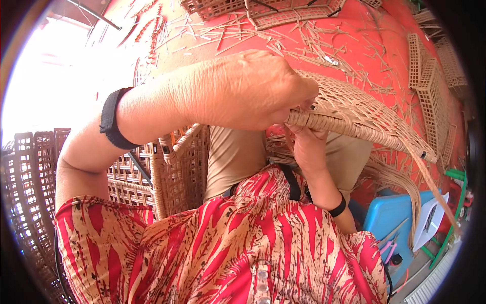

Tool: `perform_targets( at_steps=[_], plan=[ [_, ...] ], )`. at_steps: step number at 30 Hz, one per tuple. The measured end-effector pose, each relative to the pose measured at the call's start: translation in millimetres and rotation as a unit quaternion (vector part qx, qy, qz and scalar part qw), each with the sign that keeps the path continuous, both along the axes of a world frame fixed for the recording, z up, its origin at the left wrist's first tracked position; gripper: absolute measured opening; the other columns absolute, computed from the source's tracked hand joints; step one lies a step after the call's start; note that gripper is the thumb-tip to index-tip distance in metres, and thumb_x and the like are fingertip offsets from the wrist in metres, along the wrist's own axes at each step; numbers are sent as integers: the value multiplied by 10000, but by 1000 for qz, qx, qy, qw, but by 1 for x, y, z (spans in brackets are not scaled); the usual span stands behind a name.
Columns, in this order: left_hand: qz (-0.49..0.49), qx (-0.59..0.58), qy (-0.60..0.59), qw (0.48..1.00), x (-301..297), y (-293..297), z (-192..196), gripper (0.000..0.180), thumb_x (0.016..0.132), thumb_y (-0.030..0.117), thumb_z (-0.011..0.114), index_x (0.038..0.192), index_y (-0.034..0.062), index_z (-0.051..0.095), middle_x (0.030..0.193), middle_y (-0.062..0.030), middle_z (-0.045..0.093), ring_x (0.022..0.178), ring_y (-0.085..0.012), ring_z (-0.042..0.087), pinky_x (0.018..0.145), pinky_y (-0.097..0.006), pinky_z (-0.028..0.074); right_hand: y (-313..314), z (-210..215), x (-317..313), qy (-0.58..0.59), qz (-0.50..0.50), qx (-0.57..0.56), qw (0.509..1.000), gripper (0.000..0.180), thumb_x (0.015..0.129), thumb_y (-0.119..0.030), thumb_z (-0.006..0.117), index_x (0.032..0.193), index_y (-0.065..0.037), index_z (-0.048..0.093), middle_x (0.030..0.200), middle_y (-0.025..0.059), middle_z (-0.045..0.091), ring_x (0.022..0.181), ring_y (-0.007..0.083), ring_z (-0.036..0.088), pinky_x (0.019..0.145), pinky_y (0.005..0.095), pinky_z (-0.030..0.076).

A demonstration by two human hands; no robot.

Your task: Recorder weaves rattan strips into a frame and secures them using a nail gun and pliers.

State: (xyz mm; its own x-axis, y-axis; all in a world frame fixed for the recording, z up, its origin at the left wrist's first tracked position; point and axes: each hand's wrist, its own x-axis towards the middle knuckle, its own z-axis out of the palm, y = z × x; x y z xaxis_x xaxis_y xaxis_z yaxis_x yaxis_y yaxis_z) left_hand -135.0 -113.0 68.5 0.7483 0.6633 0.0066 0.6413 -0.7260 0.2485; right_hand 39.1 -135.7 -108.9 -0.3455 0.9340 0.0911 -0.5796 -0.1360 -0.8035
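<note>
A woven rattan panel [367,109] with an open lattice and a thickly wrapped rim stretches to the right over my lap. At its near left end my left hand [248,88] is closed, the back of it upward, with finger and thumb at the rim; most of its fingers are hidden. From below, my right hand [310,147] grips the same rim close beside the left. A thin strand hangs between the two hands. Another long rattan strand [430,182] slants down from the panel's far right end.
A brown woven basket [177,167] stands left of my knees, beside a darker lattice piece [35,187]. Right of me are a bundle of strands [405,185], a blue stool [387,213] and pink-handled scissors [388,251]. Cut strips [324,45] litter the red floor; more woven frames [430,96] stand beyond.
</note>
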Motion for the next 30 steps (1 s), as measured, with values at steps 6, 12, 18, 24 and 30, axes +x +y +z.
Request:
perform_targets(
  at_steps=[6,12,18,24,30],
  plan=[
    [-8,37,-33,999,-5,0,-12,200,791,96,572,990,77,574,750,-120,620,708,-304,637,611,-405,482,3,3,-1,-12,-22,19,1000,221,879,-35,662,1089,7,610,970,82,674,864,159,650,798,290,533],
    [-7,52,-53,997,-5,-3,-13,188,802,102,575,989,75,564,764,-112,625,710,-304,640,609,-405,481,4,-10,-1,-39,-44,33,998,237,871,-28,668,1104,15,646,1025,74,677,885,143,646,788,278,538],
    [-12,-30,-44,999,-11,3,-10,256,817,109,597,1066,57,570,827,-130,655,748,-292,657,645,-395,504,4,-12,0,-83,-97,79,989,244,878,-20,658,1115,28,634,1056,85,663,905,156,637,827,289,531],
    [28,-303,-108,947,-16,31,-7,378,779,152,713,1113,18,597,921,-98,693,839,-172,660,734,-319,502,5,-18,4,-93,-76,62,991,252,876,-9,656,1121,35,624,1066,76,653,931,161,630,823,295,533],
    [43,-451,-133,881,-10,55,-18,368,724,115,746,1051,-14,636,926,-86,694,851,-138,644,764,-291,487,6,-17,1,-71,-99,101,987,312,870,-12,666,1173,16,599,1132,74,628,1019,152,594,885,309,502]
  ],
)
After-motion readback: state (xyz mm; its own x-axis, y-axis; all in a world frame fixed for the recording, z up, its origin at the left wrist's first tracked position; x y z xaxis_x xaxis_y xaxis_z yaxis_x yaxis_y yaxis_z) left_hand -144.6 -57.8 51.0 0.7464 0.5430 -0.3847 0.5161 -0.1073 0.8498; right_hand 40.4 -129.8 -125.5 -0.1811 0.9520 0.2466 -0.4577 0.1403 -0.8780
